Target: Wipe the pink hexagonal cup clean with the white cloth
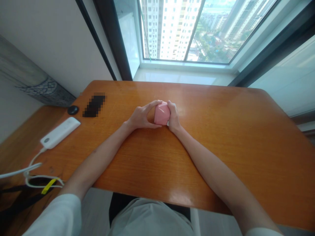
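Note:
A small pink box-like object (161, 114) with angled, glossy faces is between my two hands over the middle of the wooden table (221, 137). Its exact kind is not clear. My left hand (142, 116) grips it from the left, fingers along its far edge and thumb at its near edge. On the other side, my right hand (173, 116) wraps its right face. A bit of something white shows under the right palm, too small to name.
At the left side of the table lie a white power strip (60, 132) with a white cable, a round black object (73, 109) and a blurred-out dark item (94, 105). Black straps with a yellow tag (49, 186) are at the near left. A window (184, 32) stands beyond the table.

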The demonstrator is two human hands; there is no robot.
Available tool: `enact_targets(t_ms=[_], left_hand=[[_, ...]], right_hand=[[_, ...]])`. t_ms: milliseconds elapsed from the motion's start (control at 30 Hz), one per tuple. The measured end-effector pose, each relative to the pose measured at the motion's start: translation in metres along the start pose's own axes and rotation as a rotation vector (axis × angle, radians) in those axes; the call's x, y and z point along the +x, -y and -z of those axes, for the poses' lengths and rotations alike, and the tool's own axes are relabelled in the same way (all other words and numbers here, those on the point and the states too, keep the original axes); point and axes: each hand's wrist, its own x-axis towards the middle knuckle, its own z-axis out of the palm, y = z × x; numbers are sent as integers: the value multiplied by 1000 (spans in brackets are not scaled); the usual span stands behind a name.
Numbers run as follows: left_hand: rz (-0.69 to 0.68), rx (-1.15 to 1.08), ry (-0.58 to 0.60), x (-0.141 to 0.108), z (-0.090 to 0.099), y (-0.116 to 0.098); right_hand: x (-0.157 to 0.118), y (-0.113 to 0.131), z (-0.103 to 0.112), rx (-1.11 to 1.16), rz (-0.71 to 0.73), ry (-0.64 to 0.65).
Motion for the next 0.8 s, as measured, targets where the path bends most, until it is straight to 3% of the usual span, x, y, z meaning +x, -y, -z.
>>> enact_targets(t_ms=[100, 233, 333, 533, 800], left_hand=[[94, -98, 16, 3, 0, -6], [229, -302, 61, 5, -2, -8], [257, -363, 63, 4, -4, -7], [236, -352, 40, 3, -10, -1], [104, -159, -44, 2, -12, 2]], right_hand=[[-2, 2, -1, 23, 26, -91], [-9, 9, -3, -10, 84, -45], [-13, 14, -5, 4, 83, -6], [-13, 17, -6, -48, 79, -51], [-9, 13, -4, -77, 66, -80]])
